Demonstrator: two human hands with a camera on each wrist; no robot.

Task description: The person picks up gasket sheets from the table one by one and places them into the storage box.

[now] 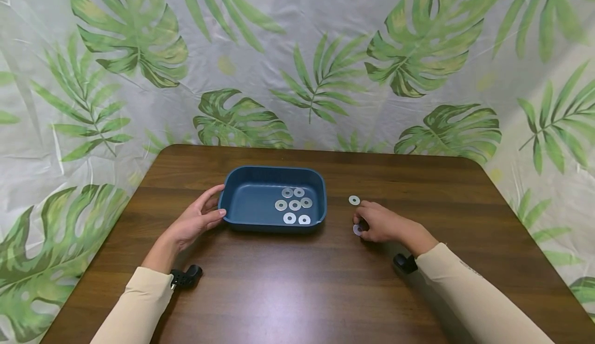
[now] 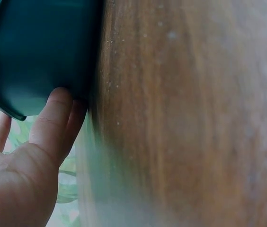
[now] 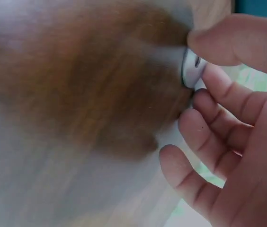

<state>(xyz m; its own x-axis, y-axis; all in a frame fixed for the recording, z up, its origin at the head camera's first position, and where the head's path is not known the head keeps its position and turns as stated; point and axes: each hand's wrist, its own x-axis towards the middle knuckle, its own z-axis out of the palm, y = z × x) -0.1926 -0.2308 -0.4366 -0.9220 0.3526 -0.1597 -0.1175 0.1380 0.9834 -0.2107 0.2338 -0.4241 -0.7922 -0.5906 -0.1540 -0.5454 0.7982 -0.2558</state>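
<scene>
In the head view, a dark blue rectangular tray (image 1: pixel 241 227) holds several flat metal washers (image 1: pixel 295 205), grouped in its right half. My left hand (image 1: pixel 197 220) is at the tray's left end, thumb at the rim by the near corner. The left wrist view shows the fingers (image 2: pixel 53 118) of that hand resting fairly straight against the outer wall. To the right of the tray, my right hand (image 1: pixel 381 222) pinches a washer (image 3: pixel 193 70) between thumb and index finger, low over the table. Just beyond that hand, another washer (image 1: pixel 354 200) lies flat on the wood.
The dark brown wooden table (image 1: pixel 279 292) has rounded far corners. Behind it hangs a pale cloth (image 1: pixel 334 18) printed with green leaves. Black wrist straps with small devices (image 1: pixel 187 277) sit at both cuffs.
</scene>
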